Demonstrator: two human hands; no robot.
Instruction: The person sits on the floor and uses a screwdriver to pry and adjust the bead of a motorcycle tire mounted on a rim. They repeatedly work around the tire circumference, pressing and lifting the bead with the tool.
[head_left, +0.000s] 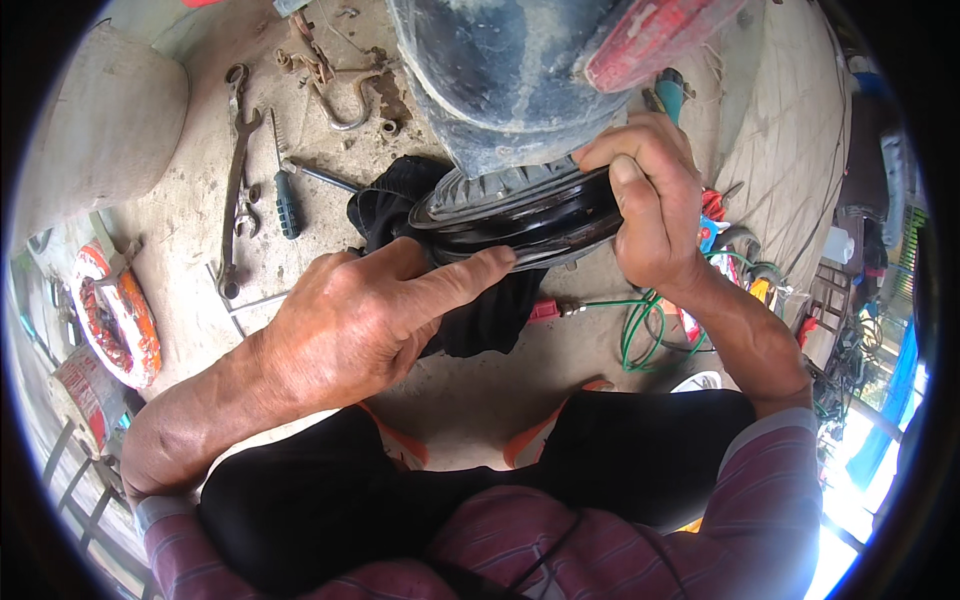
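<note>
A black wheel rim is tilted under a dirty dark mudguard, which hides its upper side. My left hand grips the rim's left edge, with one digit stretched along its black face and the others curled, partly out of sight. On the right end, my right hand is closed round the rim, its fingers bent over the top beside the mudguard. Below and behind the rim lies a black cloth.
Left on the floor lie a long wrench, a screwdriver and a metal hook. An orange-and-white wrapped ring is farther left. A green hose with a red fitting coils at right. A red panel hangs above.
</note>
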